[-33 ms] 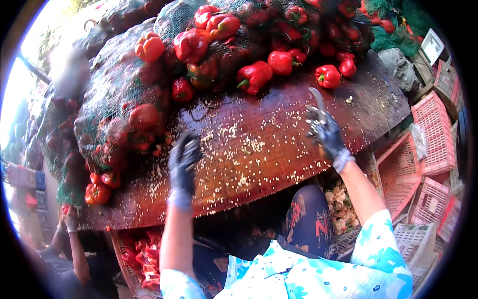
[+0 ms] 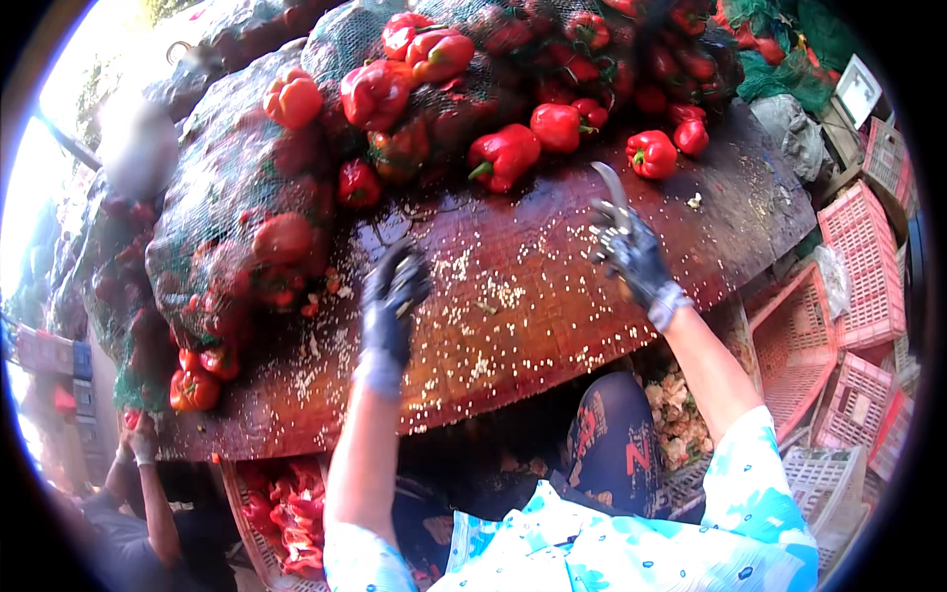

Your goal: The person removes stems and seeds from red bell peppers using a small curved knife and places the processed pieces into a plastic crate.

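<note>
My left hand [image 2: 393, 301], in a dark glove, hovers over the seed-strewn wooden table [image 2: 552, 326] with its fingers loosely apart and nothing in them. To its right, my right hand [image 2: 633, 259], also gloved, is closed around a knife with a curved blade [image 2: 613, 184] that points up and away from me. Beyond the hands, a red bell pepper [image 2: 504, 157] with a green stem lies at the foot of the mesh sacks. Another red pepper [image 2: 651, 154] sits on the table just past the knife tip.
Green mesh sacks of peppers [image 2: 222, 178] line the table's far and left sides. Below the near edge stand a crate of cut red peppers [image 2: 296, 518] and a heap of pale pepper cores [image 2: 679, 414]. Pink crates [image 2: 860, 261] pile up at right. Another person's hands [image 2: 138, 439] work at lower left.
My left hand has moved right and slightly away from me. My right hand has shifted a little to the left with the knife in it. The peppers stay put.
</note>
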Tool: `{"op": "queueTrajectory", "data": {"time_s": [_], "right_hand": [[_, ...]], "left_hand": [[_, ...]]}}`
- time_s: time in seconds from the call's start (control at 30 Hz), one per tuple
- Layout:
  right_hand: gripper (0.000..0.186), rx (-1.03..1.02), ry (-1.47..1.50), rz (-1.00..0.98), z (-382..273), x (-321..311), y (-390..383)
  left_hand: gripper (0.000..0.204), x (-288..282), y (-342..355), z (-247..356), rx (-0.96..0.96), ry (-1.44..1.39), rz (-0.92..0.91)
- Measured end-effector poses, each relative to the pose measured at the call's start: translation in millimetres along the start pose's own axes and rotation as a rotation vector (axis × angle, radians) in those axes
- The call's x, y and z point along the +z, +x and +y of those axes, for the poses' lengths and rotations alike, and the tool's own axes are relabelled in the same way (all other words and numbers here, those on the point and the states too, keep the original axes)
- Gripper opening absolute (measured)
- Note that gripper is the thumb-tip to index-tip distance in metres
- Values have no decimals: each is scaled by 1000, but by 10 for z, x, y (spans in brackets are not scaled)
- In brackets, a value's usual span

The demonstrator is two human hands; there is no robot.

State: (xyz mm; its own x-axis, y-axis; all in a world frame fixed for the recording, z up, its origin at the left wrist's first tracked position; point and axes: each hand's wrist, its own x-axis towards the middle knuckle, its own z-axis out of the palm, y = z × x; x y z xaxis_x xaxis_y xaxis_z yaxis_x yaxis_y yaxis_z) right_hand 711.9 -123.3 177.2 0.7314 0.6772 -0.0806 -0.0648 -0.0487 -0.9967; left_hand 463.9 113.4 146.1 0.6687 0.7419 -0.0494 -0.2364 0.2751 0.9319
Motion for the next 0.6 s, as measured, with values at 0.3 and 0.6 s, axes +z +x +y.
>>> {"op": "queueTrajectory", "data": {"time_s": [0.3,0.6], "right_hand": [[40,66,140,-30,175,415,1670],[30,116,325,-306,-3,641,1405]], "left_hand": [[54,1333,1657,-574,169,945,281],[72,977,2047,-702,-157,507,221]]}}
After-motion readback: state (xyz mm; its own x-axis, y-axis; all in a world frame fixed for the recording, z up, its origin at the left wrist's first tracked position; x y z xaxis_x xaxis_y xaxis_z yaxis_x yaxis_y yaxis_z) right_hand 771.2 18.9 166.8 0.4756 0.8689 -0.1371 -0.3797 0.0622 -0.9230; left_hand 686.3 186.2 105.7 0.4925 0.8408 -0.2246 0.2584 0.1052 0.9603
